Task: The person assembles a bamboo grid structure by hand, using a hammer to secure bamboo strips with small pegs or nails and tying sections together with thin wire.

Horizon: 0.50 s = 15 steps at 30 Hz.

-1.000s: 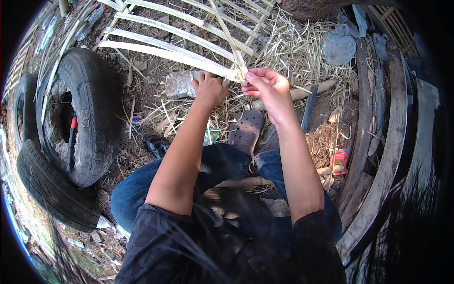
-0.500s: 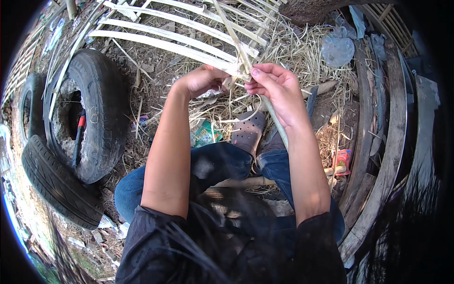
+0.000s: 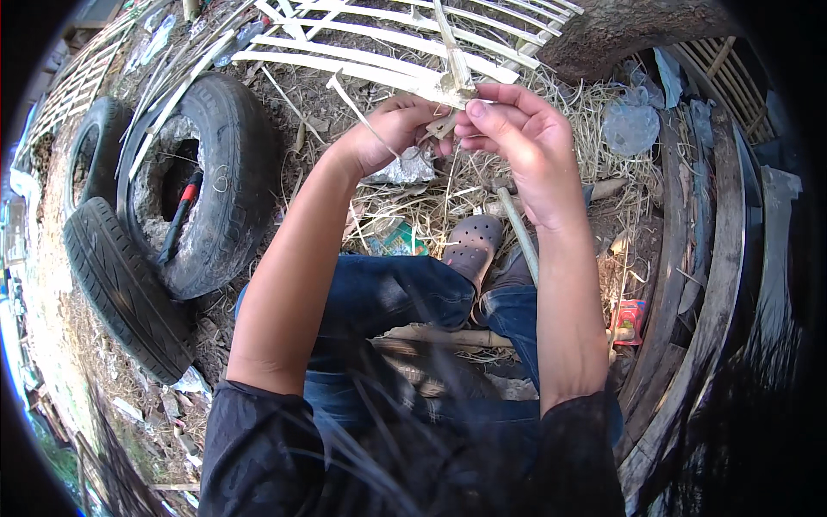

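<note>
From the head camera, looking down: the left hand (image 3: 392, 129) and the right hand (image 3: 517, 142) meet high in the picture, over the knees. Both sets of fingers are closed, pinching the same thin pale strip (image 3: 455, 65) where it crosses the pale slats of a woven fence panel (image 3: 362, 52). A loose thin end (image 3: 353, 108) sticks out by the left hand.

What could go wrong — I think the strip could snap if the hands pull too hard, because it looks dry and thin. It could also slip out of the pinch, since only the fingertips hold it. The edges look sharp, so a fast pull might cut a finger. The person's seat looks low, with one foot in a dark holey shoe (image 3: 472, 246) on loose straw (image 3: 594, 112), so a big tug might tip them.

What is hard to see — the fingertips cover the very spot where the strip meets the slats, so I cannot tell if it is tied, wrapped or just held. The far end of the panel is cut off at the top edge. Old tyres (image 3: 211, 181) lie on the left, and something red and black (image 3: 179, 220) sits inside one; I cannot tell what it is. A small red thing (image 3: 629, 320) lies on the right, too small to make out. The right side of the picture is dark.
</note>
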{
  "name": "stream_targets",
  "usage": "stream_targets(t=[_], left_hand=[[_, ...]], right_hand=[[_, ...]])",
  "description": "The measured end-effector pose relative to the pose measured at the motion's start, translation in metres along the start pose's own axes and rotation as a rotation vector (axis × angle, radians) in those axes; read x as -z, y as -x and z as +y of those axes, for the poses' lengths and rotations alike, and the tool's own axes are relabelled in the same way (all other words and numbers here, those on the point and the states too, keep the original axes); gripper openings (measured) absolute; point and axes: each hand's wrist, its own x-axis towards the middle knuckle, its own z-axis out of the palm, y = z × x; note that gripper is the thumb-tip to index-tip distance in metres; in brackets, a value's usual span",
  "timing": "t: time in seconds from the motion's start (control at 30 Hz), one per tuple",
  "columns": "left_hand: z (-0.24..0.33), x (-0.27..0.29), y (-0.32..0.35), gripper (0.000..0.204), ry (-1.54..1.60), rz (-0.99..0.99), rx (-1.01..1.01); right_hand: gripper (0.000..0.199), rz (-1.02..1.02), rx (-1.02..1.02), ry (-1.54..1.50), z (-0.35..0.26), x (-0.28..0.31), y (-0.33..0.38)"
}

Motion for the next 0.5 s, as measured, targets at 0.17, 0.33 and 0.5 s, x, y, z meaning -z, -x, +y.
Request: stream_targets(t=[0.17, 0.33, 0.5], left_hand=[[0.011, -0.017, 0.035, 0.028, -0.04, 0.0, -0.007], [-0.027, -0.028, 0.042, 0.027, -0.02, 0.026, 0.11], [-0.035, -0.023, 0.026, 0.029, 0.303, 0.005, -0.056]], right_hand=[[0.016, -0.012, -0.027, 0.073, -0.012, -0.013, 0.001], [0.014, 0.032, -0.06, 0.264, -0.015, -0.029, 0.016], [0.019, 0.113, 0.013, 0.465, -0.018, -0.022, 0.044]])
